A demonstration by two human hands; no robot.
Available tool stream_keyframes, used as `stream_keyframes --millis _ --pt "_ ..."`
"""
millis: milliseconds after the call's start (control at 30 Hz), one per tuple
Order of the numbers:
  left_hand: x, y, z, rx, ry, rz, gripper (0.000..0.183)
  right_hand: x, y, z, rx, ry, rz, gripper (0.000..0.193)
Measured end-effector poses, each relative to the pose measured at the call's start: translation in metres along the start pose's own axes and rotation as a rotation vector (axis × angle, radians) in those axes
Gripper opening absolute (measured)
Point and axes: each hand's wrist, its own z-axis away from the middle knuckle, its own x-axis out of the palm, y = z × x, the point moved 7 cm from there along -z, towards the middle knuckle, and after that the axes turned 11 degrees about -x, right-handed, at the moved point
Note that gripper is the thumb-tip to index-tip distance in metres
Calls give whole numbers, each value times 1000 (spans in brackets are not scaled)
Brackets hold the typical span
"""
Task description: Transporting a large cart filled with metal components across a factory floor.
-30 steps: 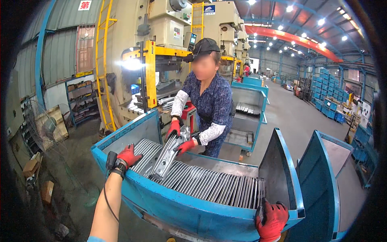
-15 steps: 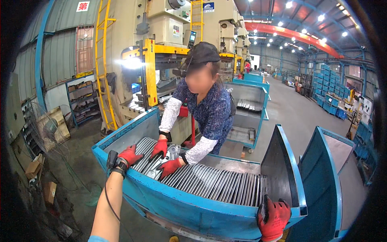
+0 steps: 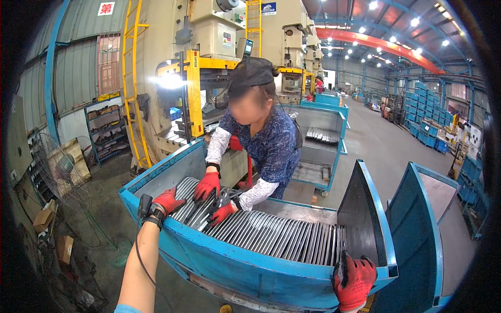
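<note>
**Both gloved hands at the blue bin of metal strips**

Left hand (image 3: 167, 201), red glove, black wrist device with a trailing cable: laid on the left end of the row of grey pressed-metal strips (image 3: 282, 240). Fingers are curled over the strip tops; whether a strip is actually gripped cannot be told.

Right hand (image 3: 354, 279), red glove with black cuff: clamped on the near right rim of the blue sheet-metal bin (image 3: 250, 266), fingers wrapped over the edge, just below the bin's raised blue end flap (image 3: 365, 214).

Strips are stood on edge, packed side by side along the bin floor, from the left end to just short of the flap.

A co-worker in a dark blue patterned top, white sleeve covers and a dark cap is leaned over the far wall of the bin. The co-worker's red-gloved hands (image 3: 207, 185) are pressed on the strips at the left end, just beside the left hand, apparently not touching it.

Behind: a beige press with yellow guarding (image 3: 209, 68), a second blue bin (image 3: 323, 141) holding more strips, a floor fan (image 3: 60, 169) at left, stacked blue crates (image 3: 428, 115) far right.
</note>
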Motion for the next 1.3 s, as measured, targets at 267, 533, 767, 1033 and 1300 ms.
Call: stream_keyframes --millis 267,533,767,1033,1300 --pt "5 -1 -4 13 -6 -5 73 -1 0 0 3 5 6 56" --pt "4 -3 -2 9 -31 -7 73 -2 -1 -2 -14 12 -48 55" --pt "-1 4 4 15 -41 9 74 0 0 1 16 1 -37 55" --pt "0 4 3 49 -32 16 75 -2 -3 0 -8 30 -9 54" --pt "3 2 0 65 -39 47 73 -6 -5 -4 -6 48 -13 52"
